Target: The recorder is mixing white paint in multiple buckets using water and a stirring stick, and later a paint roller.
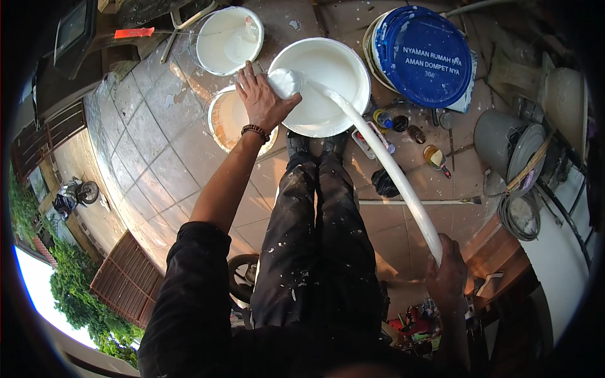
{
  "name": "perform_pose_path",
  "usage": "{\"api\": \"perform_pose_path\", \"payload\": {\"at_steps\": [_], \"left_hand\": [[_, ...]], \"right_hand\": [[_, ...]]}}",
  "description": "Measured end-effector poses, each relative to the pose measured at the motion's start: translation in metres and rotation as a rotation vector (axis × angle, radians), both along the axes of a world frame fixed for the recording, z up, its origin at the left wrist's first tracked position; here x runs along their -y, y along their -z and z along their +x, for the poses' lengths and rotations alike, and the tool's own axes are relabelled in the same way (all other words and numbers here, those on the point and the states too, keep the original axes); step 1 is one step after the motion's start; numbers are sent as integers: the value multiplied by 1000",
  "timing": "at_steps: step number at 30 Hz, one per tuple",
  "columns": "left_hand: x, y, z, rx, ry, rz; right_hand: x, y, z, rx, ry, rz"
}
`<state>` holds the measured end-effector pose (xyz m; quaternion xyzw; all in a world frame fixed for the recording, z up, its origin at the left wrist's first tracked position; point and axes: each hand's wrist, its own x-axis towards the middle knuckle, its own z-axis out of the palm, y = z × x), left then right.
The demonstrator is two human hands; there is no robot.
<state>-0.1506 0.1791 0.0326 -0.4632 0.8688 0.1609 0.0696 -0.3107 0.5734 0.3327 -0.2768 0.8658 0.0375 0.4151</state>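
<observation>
A large white bucket (364, 104) stands in front of my feet with white liquid inside. My left hand (261, 104) reaches over its left rim, thumb and fingers around a white, paint-covered cylindrical container (285, 82); the palm side is hidden. A long white-coated pole (384, 154) slants from inside the bucket down to the right. Around its near end the fingers of my right hand (447, 271) are wrapped. Beneath my left hand sits a smaller bucket (222, 120) stained tan and white. Farther off is another white bucket (230, 41) with white residue.
A blue-lidded pail (425, 57) stands at the far right. Bottles and a brush (436, 157) lie near a black bag (384, 181). A long thin stick (416, 202) crosses the tiles. Grey buckets (501, 142) and a coiled hose (520, 217) are at right.
</observation>
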Motion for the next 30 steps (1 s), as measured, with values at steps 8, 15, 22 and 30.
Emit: {"api": "perform_pose_path", "payload": {"at_steps": [8, 15, 22, 30], "left_hand": [[-6, 1, -3, 18, 45, -18], [-10, 1, -7, -8, 82, -16], [-10, 3, -10, -35, 117, -45], [-12, 5, -9, -88, 92, -44]], "right_hand": [[-8, 14, 12, 240, 191, 13], [-10, 25, 16, 382, 251, -73], [1, 37, 21, 487, 349, -69], [-2, 44, 22, 445, 297, -94]]}}
